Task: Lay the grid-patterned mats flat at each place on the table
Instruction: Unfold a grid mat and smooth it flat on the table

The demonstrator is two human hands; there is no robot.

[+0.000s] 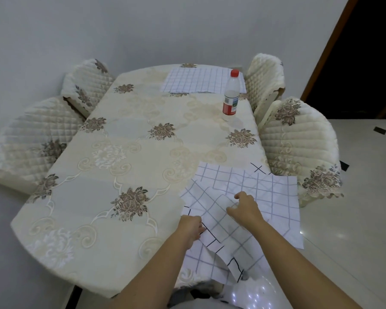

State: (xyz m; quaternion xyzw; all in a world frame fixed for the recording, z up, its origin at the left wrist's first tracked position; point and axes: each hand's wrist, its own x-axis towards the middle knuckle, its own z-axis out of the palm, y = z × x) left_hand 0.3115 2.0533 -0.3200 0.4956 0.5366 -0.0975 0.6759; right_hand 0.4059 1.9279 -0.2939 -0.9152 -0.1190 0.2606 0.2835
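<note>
Step in hand: sorting a loose heap of grid mats [243,197] at the near right corner of the bench [120,152]; several overlap, skewed, and some overhang the near and right edges. One mat [201,81] already lies flat at the far edge, a water bottle [231,97] near its right corner.

My left grip [191,228] is curled on the heap's left border, apparently pinching a sheet. My right grip [245,208] rests on top, fingers bent, pressing; whether it has hold of a sheet, I cannot tell.

Next, my judgement: separate one sheet, carry it to an unset place, smooth it.

Hard to make out: the number of sheets in the heap; the near bench edge under them is covered.
</note>
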